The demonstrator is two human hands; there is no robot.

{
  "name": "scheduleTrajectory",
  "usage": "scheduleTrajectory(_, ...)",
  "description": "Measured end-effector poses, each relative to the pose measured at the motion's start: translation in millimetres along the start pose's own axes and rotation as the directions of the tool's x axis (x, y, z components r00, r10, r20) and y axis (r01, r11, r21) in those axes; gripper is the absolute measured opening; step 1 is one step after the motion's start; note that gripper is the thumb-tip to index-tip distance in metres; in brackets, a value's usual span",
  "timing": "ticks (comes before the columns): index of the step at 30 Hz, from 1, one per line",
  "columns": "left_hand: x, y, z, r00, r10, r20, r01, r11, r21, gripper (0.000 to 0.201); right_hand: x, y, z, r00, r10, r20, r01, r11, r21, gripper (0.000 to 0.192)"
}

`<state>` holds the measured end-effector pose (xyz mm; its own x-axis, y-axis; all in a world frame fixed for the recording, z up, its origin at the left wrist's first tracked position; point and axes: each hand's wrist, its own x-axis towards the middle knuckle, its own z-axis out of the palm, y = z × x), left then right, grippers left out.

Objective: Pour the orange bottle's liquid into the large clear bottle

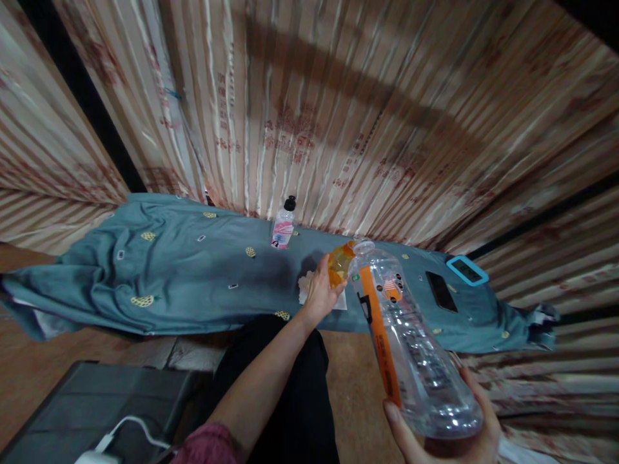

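The right hand (442, 422) cradles the base of a clear plastic bottle (411, 335), fingers wrapped round its lower end from below. The bottle is tilted: its long axis runs from the base, near the lower right of the view, up and to the left to the open neck. An orange label strip (382, 335) runs lengthwise along its side. The left hand (322, 290) is at the neck, pinching an orange cap (340, 263) between thumb and fingers. The cap sits just beside the bottle mouth, on its left; whether it touches the thread cannot be told. The left hand is therefore the nearer hand to the mouth, and the right hand is at the far end of the long axis. The bottle appears empty or nearly so. Both hands are held above a teal cloth (184, 277) spread over a low surface. Under the left hand lies a white tissue (305, 287). Further back on the cloth stands a small bottle (283, 227) with a pink label and black cap, upright and well apart from the hands. To the right lie a dark phone (441, 290) and a blue-edged device (467, 270), near each other.
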<state>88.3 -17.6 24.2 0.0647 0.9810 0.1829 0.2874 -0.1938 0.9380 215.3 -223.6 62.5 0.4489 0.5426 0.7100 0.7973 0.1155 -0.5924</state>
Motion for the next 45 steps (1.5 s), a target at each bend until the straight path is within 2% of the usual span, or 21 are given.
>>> scheduleTrajectory(6, 0, 0, 0.1, 1.000, 0.001, -0.004, -0.001, 0.999, -0.035, 0.079, 1, -4, 1, 1.000, -0.019, -0.019, 0.019, 1.000, -0.001, 0.112)
scheduleTrajectory(11, 0, 0, -0.3, 1.000, 0.015, -0.004, -0.015, 1.000, -0.026, 0.079, 0, -5, 0, 0.998, 0.055, -0.002, -0.055, 0.998, 0.032, 0.112)
scheduleTrajectory(17, 0, -1, 0.4, 1.000, 0.012, -0.007, -0.013, 0.999, -0.031, 0.079, 3, -6, 0, 1.000, -0.010, 0.006, 0.010, 1.000, 0.020, 0.111)
scheduleTrajectory(22, 0, 0, -0.4, 1.000, 0.003, -0.004, -0.003, 1.000, -0.024, 0.080, 2, -14, 2, 0.997, 0.075, -0.005, -0.075, 0.997, 0.033, 0.111)
scheduleTrajectory(24, 0, 0, -0.9, 1.000, 0.006, -0.001, -0.006, 1.000, -0.016, 0.080, 2, -8, 2, 0.999, 0.039, 0.015, -0.040, 0.997, 0.067, 0.110)
scheduleTrajectory(29, 1, 1, -1.2, 1.000, 0.009, -0.001, -0.009, 1.000, -0.009, 0.079, 5, 13, -1, 0.984, -0.176, 0.037, 0.174, 0.983, 0.050, 0.112)
scheduleTrajectory(33, 0, 1, -1.1, 1.000, 0.005, -0.010, -0.005, 1.000, -0.020, 0.079, 7, 12, -1, 0.987, -0.158, 0.035, 0.156, 0.986, 0.058, 0.113)
scheduleTrajectory(39, 0, 2, -1.3, 1.000, -0.004, -0.001, 0.004, 1.000, -0.003, 0.079, 2, 3, -1, 0.999, -0.045, 0.015, 0.044, 0.999, 0.015, 0.111)
scheduleTrajectory(45, 0, 2, -2.1, 1.000, -0.012, 0.011, 0.012, 1.000, 0.023, 0.079, 4, 10, -2, 0.989, -0.142, 0.037, 0.140, 0.989, 0.036, 0.113)
